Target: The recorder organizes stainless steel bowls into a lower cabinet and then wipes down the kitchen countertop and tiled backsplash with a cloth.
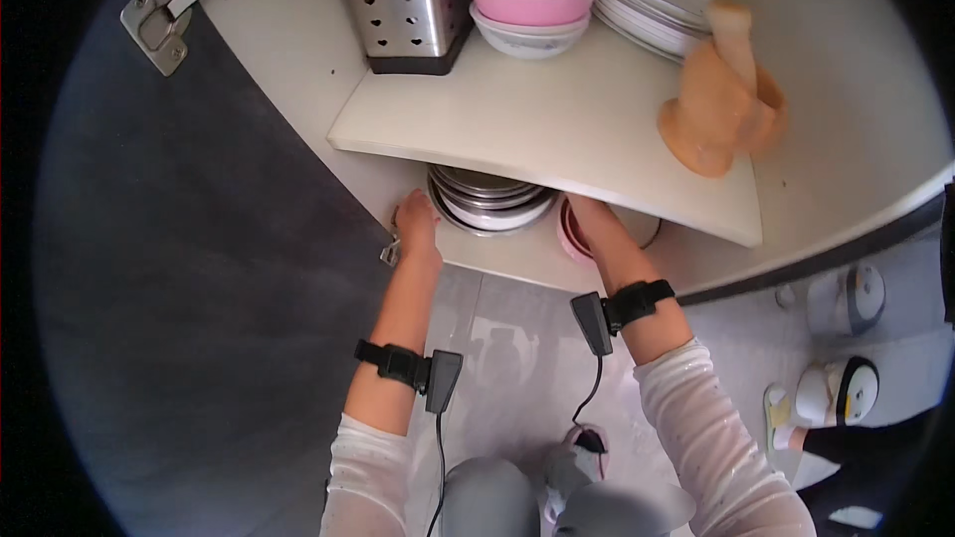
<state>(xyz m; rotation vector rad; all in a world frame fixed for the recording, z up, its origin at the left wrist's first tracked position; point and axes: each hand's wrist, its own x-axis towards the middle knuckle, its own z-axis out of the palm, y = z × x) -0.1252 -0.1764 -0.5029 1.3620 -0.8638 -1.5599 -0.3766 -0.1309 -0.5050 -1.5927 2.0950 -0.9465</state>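
Inside the lower compartment of an open cabinet, my left hand (419,220) is at the left of a stack of metal basins or bowls (489,216). Its fingers are partly turned from view, so I cannot tell whether they grip the rim. My right hand (584,210) reaches under the shelf (522,123). The shelf edge hides its fingers and whatever they touch. Just left of that wrist, a pink round container (568,239) shows its curved rim, partly covered by my arm.
On the shelf stand a metal utensil holder (406,19), stacked bowls (531,7), stacked plates (649,4) and an orange mortar-like vessel with a pestle (720,101). The dark door (201,276) swings out left, its hinge (160,30) exposed. Another person's foot (782,432) is at the right.
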